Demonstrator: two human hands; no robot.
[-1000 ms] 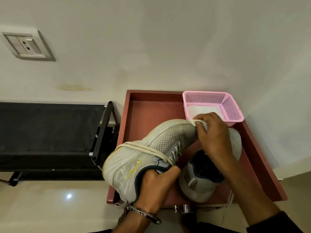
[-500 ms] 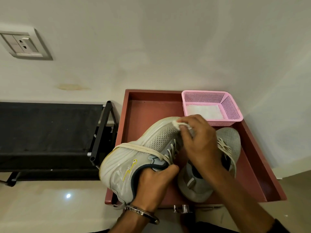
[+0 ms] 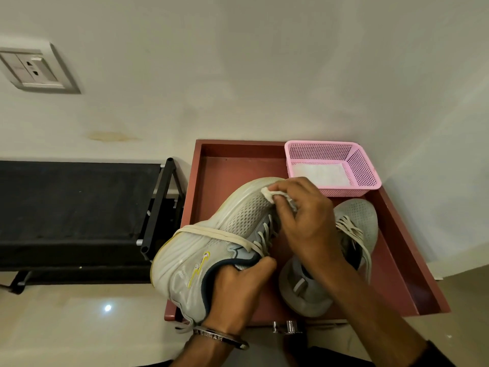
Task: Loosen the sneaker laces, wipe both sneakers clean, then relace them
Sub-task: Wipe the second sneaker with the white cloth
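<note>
Left hand [image 3: 239, 288] grip curled inside tilted sneaker [image 3: 211, 245] collar, right hand [image 3: 304, 221] grip pinching white wipe [image 3: 272, 195] against toe mesh

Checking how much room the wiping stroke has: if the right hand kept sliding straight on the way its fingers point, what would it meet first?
The right hand presses a white wipe on the held sneaker, fingers pointing up-left. Going on, it would likely run off the toe edge over bare red tray, then its far rim; depth is unclear.

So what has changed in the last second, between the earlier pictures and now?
The right hand, pinching the white wipe, slid along the held sneaker from the toe tip toward the laces. The left hand kept its grip on the collar; the second sneaker, pink basket and red tray stayed put.
</note>
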